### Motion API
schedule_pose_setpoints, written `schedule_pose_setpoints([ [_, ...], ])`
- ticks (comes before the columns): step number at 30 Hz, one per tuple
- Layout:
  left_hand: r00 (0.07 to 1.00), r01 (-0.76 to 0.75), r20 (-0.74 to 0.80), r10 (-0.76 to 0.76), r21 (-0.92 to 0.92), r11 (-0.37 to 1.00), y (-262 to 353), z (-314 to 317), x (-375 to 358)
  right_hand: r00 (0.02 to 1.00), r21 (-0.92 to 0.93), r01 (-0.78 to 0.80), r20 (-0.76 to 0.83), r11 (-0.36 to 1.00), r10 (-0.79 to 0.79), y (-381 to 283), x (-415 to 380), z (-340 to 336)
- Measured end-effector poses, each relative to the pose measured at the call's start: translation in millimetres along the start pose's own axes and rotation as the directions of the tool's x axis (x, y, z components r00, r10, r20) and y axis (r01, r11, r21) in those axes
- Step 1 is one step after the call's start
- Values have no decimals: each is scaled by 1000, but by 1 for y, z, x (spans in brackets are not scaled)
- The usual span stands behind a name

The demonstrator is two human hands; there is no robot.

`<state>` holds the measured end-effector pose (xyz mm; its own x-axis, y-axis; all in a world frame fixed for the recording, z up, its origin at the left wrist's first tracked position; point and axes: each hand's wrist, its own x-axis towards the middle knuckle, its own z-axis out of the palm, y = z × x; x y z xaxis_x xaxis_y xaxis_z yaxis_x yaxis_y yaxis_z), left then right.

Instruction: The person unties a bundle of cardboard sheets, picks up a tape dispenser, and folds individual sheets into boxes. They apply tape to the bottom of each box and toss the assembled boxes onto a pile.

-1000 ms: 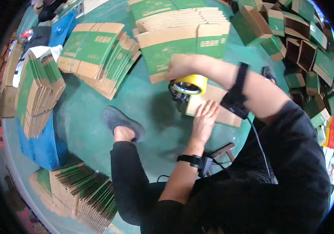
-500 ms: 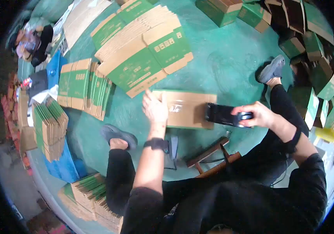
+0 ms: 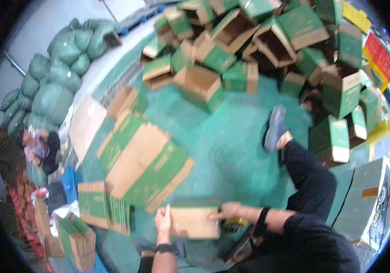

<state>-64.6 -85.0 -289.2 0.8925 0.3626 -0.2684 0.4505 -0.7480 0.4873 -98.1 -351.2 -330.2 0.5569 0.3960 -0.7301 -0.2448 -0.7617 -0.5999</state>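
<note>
A brown cardboard box (image 3: 195,223) with green sides lies in front of me, its plain brown face upward. My left hand (image 3: 162,219) grips its left end, the thumb along the edge. At the opposite end, my right hand (image 3: 227,211) holds the upper right corner, fingers reaching onto the brown face. Motion blurs both hands a little. Under my right forearm a small yellow and dark item (image 3: 238,222) partly shows; I cannot make out what it is. Just beyond the box lies a pile of flattened green and brown cartons (image 3: 147,159).
Many open green boxes (image 3: 199,84) are heaped at the back and right. Folded cartons (image 3: 95,204) stand at left, with another stack (image 3: 77,243) nearer me. Green sacks (image 3: 58,98) are piled far left. A wooden stool (image 3: 240,245) is beside my leg.
The black tape dispenser has left my right hand, which now holds the box. My view has tilted up, bringing the heap of boxes and the sacks into sight.
</note>
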Motion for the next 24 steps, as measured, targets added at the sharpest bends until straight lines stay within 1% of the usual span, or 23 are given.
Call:
schedule_pose_setpoints([
  [1, 999, -46, -13, 46, -35, 998, 23, -4, 8, 999, 6, -7, 51, 1000, 7, -2, -11, -3],
  [2, 989, -147, -2, 148, 80, 986, 44, -11, 16, 999, 22, -9, 33, 1000, 8, 5, -7, 2],
  [3, 971, -237, 15, 240, 207, 949, 76, -23, 10, 997, 194, 77, -42, 978, -70, 8, -25, -9],
  [4, 903, -429, 55, 426, 93, 898, 117, -32, 20, 988, 455, 95, -149, 885, -29, 11, -39, -18],
  [5, 783, -618, 29, 621, 137, 774, 176, -41, 29, 965, 556, 171, -261, 813, -25, 6, -57, -43],
  [6, 709, -705, 90, 699, 114, 700, 266, -74, 13, 931, 640, 256, -365, 725, -7, -3, -77, -78],
  [7, 347, -915, -51, 937, 199, 350, 334, -97, 7, 805, 606, 475, -592, 638, -36, -13, -93, -118],
  [8, -58, -904, -231, 971, 425, 47, 404, -135, -33, 620, 564, 756, -780, 332, -86, -28, -111, -160],
  [9, -221, -962, -517, 827, 256, -97, 453, -154, -46, 425, 422, 899, -905, 120, 1, -39, -121, -201],
  [10, -217, -964, -520, 826, 250, -95, 476, -171, -45, 211, 213, 974, -977, 78, 38, -48, -134, -239],
  [12, -209, -911, -794, 571, 371, 183, 501, -208, -28, 262, 250, 959, -962, 132, -81, -69, -201, -265],
  [13, -128, -897, -759, 639, 363, 252, 485, -202, -5, 271, 231, 946, -948, 229, -164, -63, -213, -259],
  [14, -44, -875, -714, 698, 365, 318, 454, -182, 32, 238, 149, 925, -944, 349, -228, -49, -212, -250],
  [15, 151, -854, -645, 749, 296, 428, 411, -155, 76, 397, 309, 896, -880, 320, -261, -44, -220, -233],
  [16, 288, -790, -548, 785, 328, 518, 358, -125, 116, 514, 442, 848, -821, 292, -250, -36, -212, -215],
  [17, 548, -687, -390, 740, 296, 664, 310, -104, 123, 605, 500, 783, -752, 370, -263, -28, -207, -199],
  [18, 707, -583, -235, 667, 342, 737, 254, -84, 142, 670, 558, 731, -694, 392, -262, -20, -197, -186],
  [19, 746, -539, -188, 639, 393, 745, 196, -66, 162, 686, 596, 722, -684, 350, -249, -13, -189, -177],
  [20, 854, -404, -147, 499, 417, 814, 164, -59, 163, 701, 633, 710, -673, 307, -233, -10, -181, -170],
  [21, 933, -260, -112, 343, 449, 855, 140, -56, 164, 701, 686, 711, -678, 152, -219, -11, -178, -170],
  [22, 936, -264, -91, 340, 455, 851, 114, -54, 170, 698, 714, 700, -687, -8, -203, -14, -174, -171],
  [23, 960, -231, -19, 278, 505, 831, 91, -53, 177, 690, 727, 674, -683, -130, -241, -7, -160, -169],
  [24, 977, -201, 49, 209, 552, 809, 83, -52, 179, 711, 737, 566, -663, -371, -233, 0, -139, -157],
])
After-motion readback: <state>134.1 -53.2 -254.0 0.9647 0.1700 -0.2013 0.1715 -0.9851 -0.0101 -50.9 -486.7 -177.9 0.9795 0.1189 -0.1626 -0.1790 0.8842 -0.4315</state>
